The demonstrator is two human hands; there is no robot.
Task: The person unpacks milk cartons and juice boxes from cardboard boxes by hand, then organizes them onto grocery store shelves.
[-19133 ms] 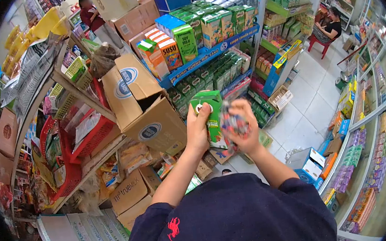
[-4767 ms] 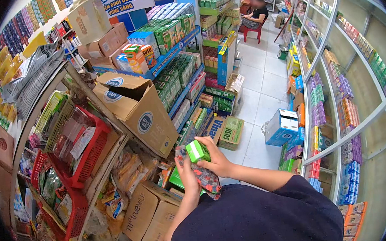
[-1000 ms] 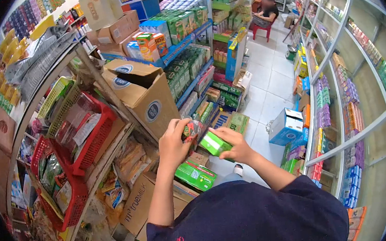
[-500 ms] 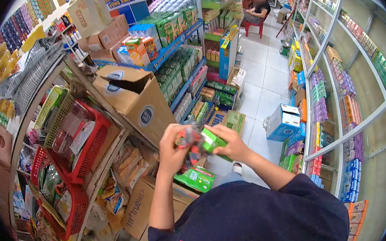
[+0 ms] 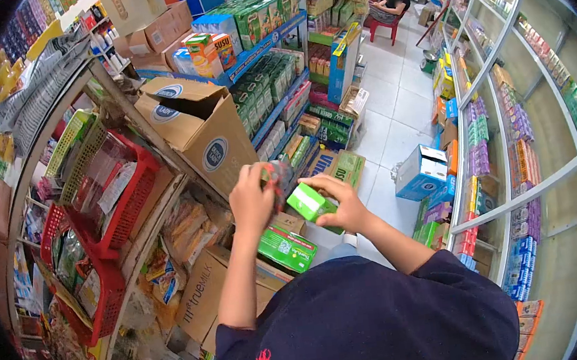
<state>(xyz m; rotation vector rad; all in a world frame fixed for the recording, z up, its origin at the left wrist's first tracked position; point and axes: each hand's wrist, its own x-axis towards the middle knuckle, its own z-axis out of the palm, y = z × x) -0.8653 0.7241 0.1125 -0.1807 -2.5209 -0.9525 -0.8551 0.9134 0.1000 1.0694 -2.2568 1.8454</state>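
Note:
My left hand (image 5: pixel 251 201) is closed round a crumpled red and dark grey cloth (image 5: pixel 279 181), blurred in places. In my right hand (image 5: pixel 343 202) is a small green carton (image 5: pixel 306 202), gripped between thumb and fingers with its pale end facing up. The cloth sits just left of the carton, and both are in front of my chest. Below my hands lies a larger green pack (image 5: pixel 287 248) with a printed square code. A brown cardboard box (image 5: pixel 211 295) stands beneath my left forearm.
On the left are red baskets (image 5: pixel 131 205) on a rack and an open cardboard box (image 5: pixel 208 142). Shelves of cartons (image 5: pixel 269 85) stand ahead. Glass-fronted shelves (image 5: pixel 514 144) line the right. A blue-white box (image 5: pixel 421 173) stands on the tiled floor (image 5: pixel 393 114). A person (image 5: pixel 391 5) sits far back.
The cloth and the green carton have moved apart; before, they overlapped. My left hand has risen slightly, and the carton has tipped so that its pale end shows more.

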